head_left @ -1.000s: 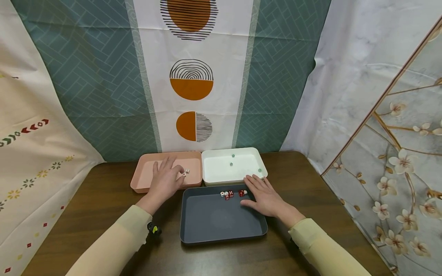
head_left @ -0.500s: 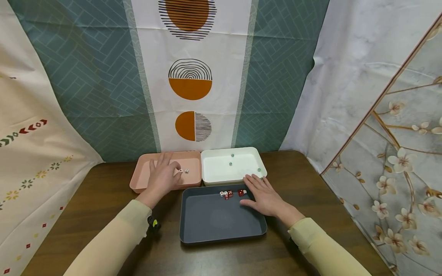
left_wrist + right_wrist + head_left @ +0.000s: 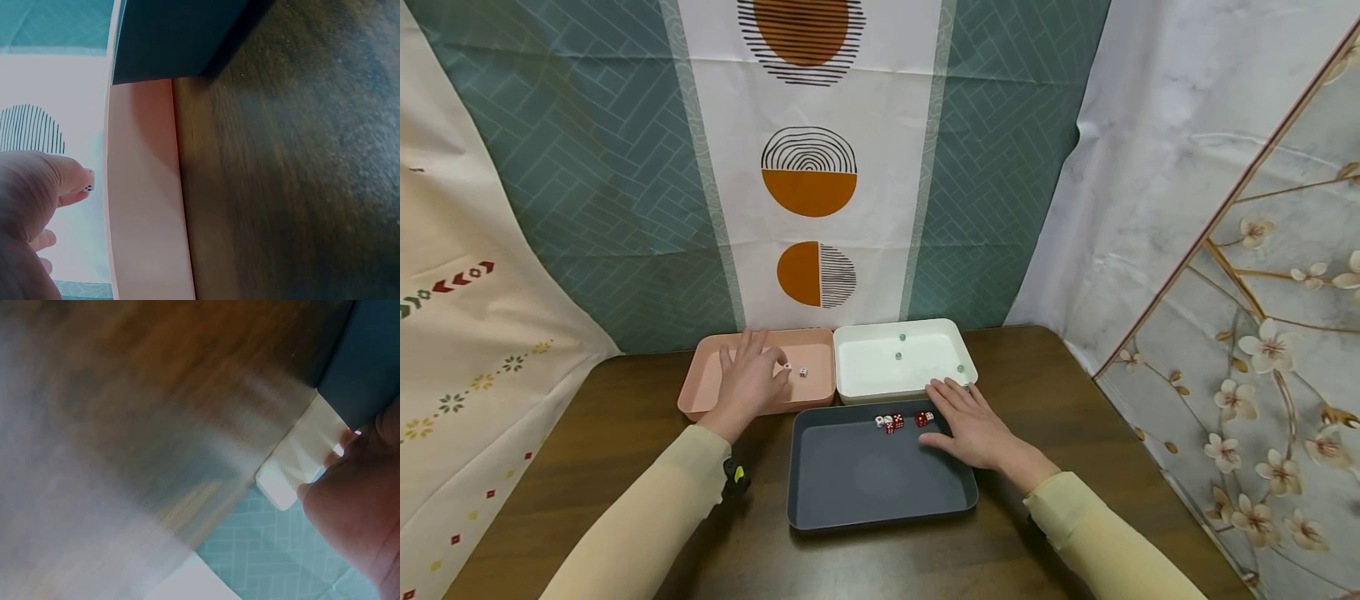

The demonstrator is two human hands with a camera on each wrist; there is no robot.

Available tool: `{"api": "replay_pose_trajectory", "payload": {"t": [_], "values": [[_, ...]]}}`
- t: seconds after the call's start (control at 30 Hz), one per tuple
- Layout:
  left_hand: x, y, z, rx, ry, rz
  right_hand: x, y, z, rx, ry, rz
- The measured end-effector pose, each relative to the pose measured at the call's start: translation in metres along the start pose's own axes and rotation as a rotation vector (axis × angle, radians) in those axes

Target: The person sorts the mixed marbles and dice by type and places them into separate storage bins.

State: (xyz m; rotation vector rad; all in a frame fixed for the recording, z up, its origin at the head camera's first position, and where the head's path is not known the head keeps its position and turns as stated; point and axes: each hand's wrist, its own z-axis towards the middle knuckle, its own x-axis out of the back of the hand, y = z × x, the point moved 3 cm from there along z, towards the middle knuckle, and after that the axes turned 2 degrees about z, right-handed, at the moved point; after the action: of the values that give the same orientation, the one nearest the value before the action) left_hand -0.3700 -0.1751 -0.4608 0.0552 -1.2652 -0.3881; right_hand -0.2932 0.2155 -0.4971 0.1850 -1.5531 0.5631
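Observation:
Over the pink tray (image 3: 703,367), my left hand (image 3: 748,385) pinches a white die (image 3: 89,182) between thumb and index finger, the other fingers stretched away. Another white die (image 3: 803,372) lies on that tray's floor, to the right of the hand. My right hand (image 3: 966,425) lies with its fingers extended across the back right corner of the dark tray (image 3: 880,487), fingertips at the front rim of the white tray (image 3: 865,375). Left of its thumb are several red dice (image 3: 898,421) and white dice (image 3: 880,422) at the dark tray's back edge.
A few small greenish dice (image 3: 898,356) lie apart in the white tray. All three trays stand close together on a dark wooden table (image 3: 625,433). Patterned cloth (image 3: 1000,167) hangs behind the table and at both sides.
My left hand, with the white die pinched, has shifted slightly left and back, away from the other die in the pink tray. The right hand has stayed in place.

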Motion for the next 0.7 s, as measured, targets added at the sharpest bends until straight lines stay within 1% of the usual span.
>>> {"api": "replay_pose_trajectory", "payload": {"t": [0.3, 0.5, 0.7], "values": [[-0.0013, -0.0001, 0.0056, 0.014, -0.010, 0.003, 0.0021, -0.0023, -0.0006, -0.006, 0.000, 0.003], [-0.0020, -0.0018, 0.0061, 0.014, -0.008, -0.005, 0.0011, -0.0017, -0.0003, -0.003, -0.001, -0.002], [-0.0033, -0.0036, 0.0064, 0.035, -0.019, -0.015, 0.0011, -0.0016, -0.0004, 0.002, 0.004, 0.000]]}}
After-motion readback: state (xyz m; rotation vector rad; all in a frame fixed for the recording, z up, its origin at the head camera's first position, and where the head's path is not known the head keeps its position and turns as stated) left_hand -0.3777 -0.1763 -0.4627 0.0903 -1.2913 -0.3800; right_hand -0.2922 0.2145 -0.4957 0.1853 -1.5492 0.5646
